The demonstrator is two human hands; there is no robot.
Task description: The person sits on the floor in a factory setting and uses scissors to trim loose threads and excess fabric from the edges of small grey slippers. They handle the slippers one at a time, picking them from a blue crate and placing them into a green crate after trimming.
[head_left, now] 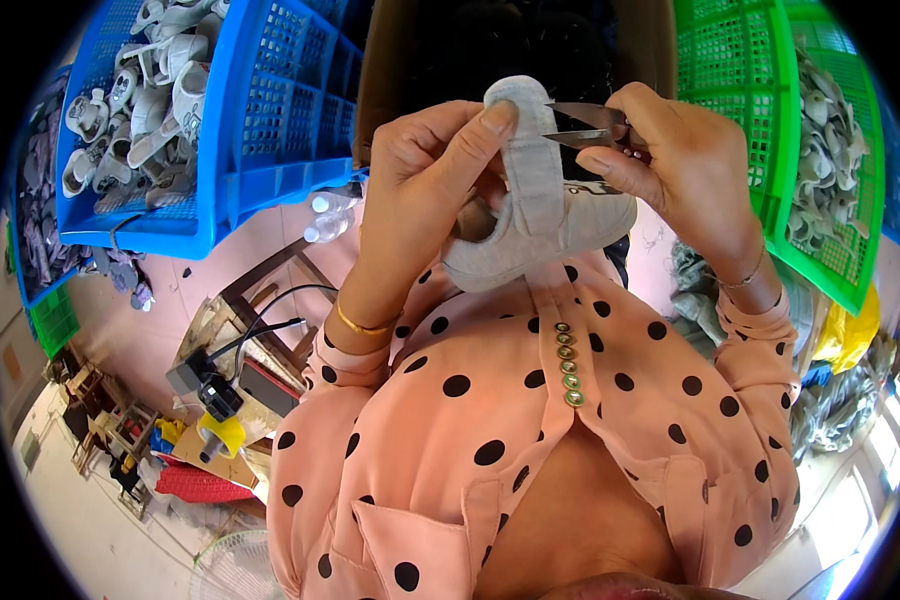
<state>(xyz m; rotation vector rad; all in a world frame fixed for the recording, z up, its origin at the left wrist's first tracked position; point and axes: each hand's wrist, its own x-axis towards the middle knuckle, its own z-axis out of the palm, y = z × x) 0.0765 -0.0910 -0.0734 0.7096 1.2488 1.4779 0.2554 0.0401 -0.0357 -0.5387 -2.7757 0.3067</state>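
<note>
- Two large baskets flank us: the blue basket (pixel 280 90) at the upper left of the frame and the green basket (pixel 725 100) at the upper right, both bearing many pale shoe pieces (pixel 150 110). Their state of finish does not show, so we count only the piece in hand.
- Near the upper centre we have the small grey shoe (pixel 550 238), held up in front of the polka-dot shirt (pixel 470 380), its opening toward the left of the frame. Its body looks sewn into shape and the strap (pixel 533 170) is on, so we judge this piece to be partway through trimming, with the strap's edge left to clean up.
- Left of the shoe, our left hand (pixel 425 165) pinches it firmly, thumb flat on the strap near its rounded end, the other fingers mostly hidden behind.
- Right of the shoe, our right hand (pixel 685 160) has thumb and forefinger clamped on the metal snips (pixel 582 137), the remaining fingers tucked out of sight.
- Smallest of these, the snips have their blades parted in a narrow V, tips at the strap's right edge, perhaps touching; any thread there is too fine for us to make out.
</note>
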